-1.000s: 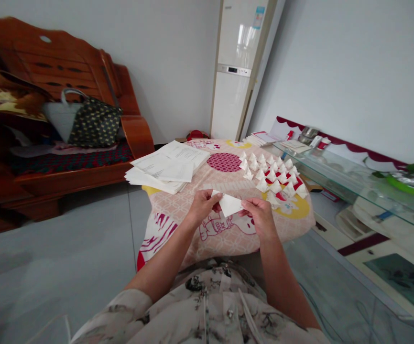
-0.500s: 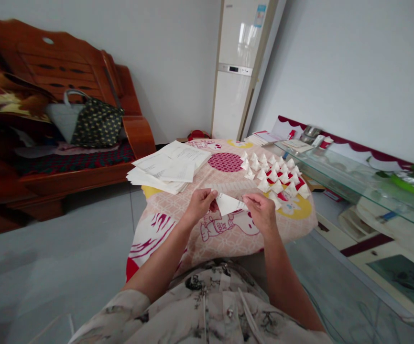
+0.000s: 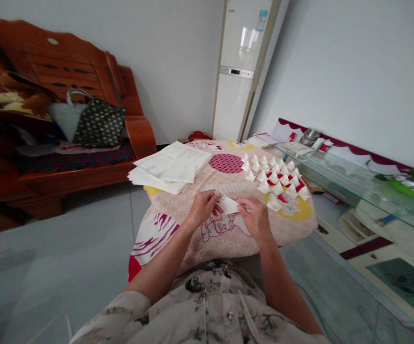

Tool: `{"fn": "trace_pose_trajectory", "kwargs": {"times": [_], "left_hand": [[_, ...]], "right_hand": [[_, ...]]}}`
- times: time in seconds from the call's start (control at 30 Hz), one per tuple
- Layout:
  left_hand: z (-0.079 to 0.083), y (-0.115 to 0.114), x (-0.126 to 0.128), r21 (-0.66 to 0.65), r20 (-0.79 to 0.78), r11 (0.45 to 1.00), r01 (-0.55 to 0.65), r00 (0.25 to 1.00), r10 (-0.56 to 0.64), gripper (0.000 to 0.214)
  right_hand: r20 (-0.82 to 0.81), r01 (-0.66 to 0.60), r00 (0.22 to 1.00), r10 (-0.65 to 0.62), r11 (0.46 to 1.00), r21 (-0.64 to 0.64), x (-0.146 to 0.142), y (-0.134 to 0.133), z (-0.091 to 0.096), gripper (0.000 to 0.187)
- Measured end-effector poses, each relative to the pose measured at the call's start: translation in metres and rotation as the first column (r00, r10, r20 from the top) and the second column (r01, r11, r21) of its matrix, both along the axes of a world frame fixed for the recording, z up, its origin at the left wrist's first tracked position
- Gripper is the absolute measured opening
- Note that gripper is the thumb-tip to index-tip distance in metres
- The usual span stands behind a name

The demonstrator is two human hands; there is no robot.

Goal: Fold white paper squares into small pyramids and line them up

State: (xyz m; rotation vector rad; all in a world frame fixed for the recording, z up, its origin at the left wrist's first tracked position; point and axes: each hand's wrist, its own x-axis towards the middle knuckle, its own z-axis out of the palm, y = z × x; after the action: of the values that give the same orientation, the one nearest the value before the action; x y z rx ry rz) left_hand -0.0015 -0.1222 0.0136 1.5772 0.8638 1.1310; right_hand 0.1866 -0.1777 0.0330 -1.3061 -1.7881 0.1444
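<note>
Grey floor (image 3: 85,258) spreads at left before a wooden seat (image 3: 63,71) bearing a dark patterned bag (image 3: 101,124). Printed sheets (image 3: 167,167) cover the left side of my cloth-covered worktop (image 3: 178,204). My left fingers (image 3: 212,196) and right fingers (image 3: 246,202) pinch a small white paper (image 3: 228,206) between them, over the worktop's near part. Beyond it rises a tall white appliance (image 3: 233,107). Rightward, paper pyramids (image 3: 284,179) crowd the worktop, just beside a glass-topped cabinet (image 3: 350,184).

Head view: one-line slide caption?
Left hand and right hand hold a small white paper piece over a pink patterned cloth, near white paper pyramids.
</note>
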Motion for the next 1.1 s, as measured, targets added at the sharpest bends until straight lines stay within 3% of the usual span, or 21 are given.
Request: {"fn": "trace_pose_trajectory", "kwargs": {"times": [0.77, 1.1], "left_hand": [[-0.004, -0.002, 0.003, -0.012, 0.025, 0.999, -0.034, 0.999, 0.034, 0.045], [-0.001, -0.006, 0.006, 0.040, -0.061, 0.999, 0.002, 0.998, 0.000, 0.044]], "right_hand": [[-0.056, -0.037, 0.998, 0.038, 0.999, 0.032, -0.004, -0.001, -0.003, 0.020], [-0.226, -0.054, 0.974, 0.028, 0.993, -0.109, -0.001, 0.004, -0.015, 0.006]]}}
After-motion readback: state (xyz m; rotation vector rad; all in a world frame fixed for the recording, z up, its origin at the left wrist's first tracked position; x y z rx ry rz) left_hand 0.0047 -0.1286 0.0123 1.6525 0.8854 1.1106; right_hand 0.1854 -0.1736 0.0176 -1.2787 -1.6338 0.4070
